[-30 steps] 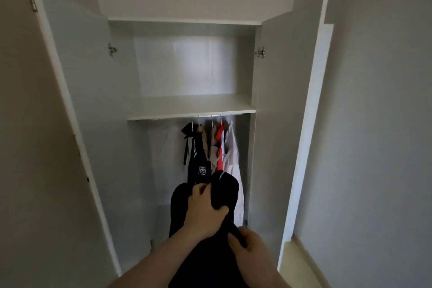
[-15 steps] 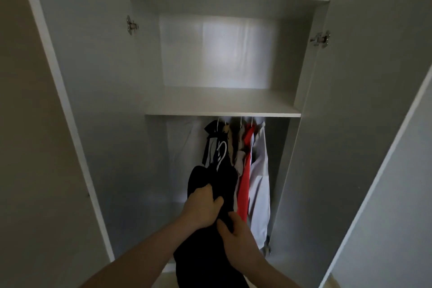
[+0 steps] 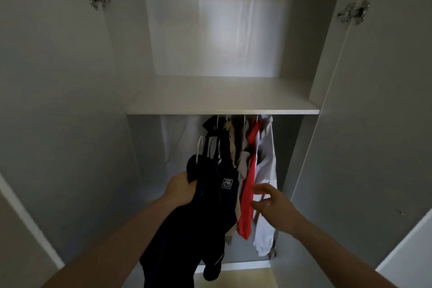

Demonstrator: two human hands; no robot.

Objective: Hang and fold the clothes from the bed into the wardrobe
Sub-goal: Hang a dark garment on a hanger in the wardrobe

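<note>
**Dark garment at the wardrobe, one hand free**

Now your left hand (image 3: pixel 181 188) has its grip clamped on the bunched top of the black fabric garment (image 3: pixel 187 224), fingers curled round the cloth just below the thin white wire hanger hook (image 3: pixel 199 148) that pokes up out of it. That hook is below the white wardrobe shelf (image 3: pixel 222 103) and hangs on nothing you can see; the rail itself is hidden behind the shelf edge. The garment drapes down across your left forearm toward the wardrobe's bottom edge.

Your right hand (image 3: pixel 272 206) holds nothing: its grip is apart, fingers spread and relaxed, hovering just in front of the hanging red garment (image 3: pixel 249 184) and the white shirt (image 3: pixel 266 170). Whether a fingertip touches either, you cannot tell, as the hand is blurred.

Left of the red piece hang a beige garment (image 3: pixel 242 159) and a dark navy garment with a small square white badge (image 3: pixel 226 182), all pressed close together under the shelf. Both grey wardrobe doors (image 3: pixel 51 77) stand open.
</note>
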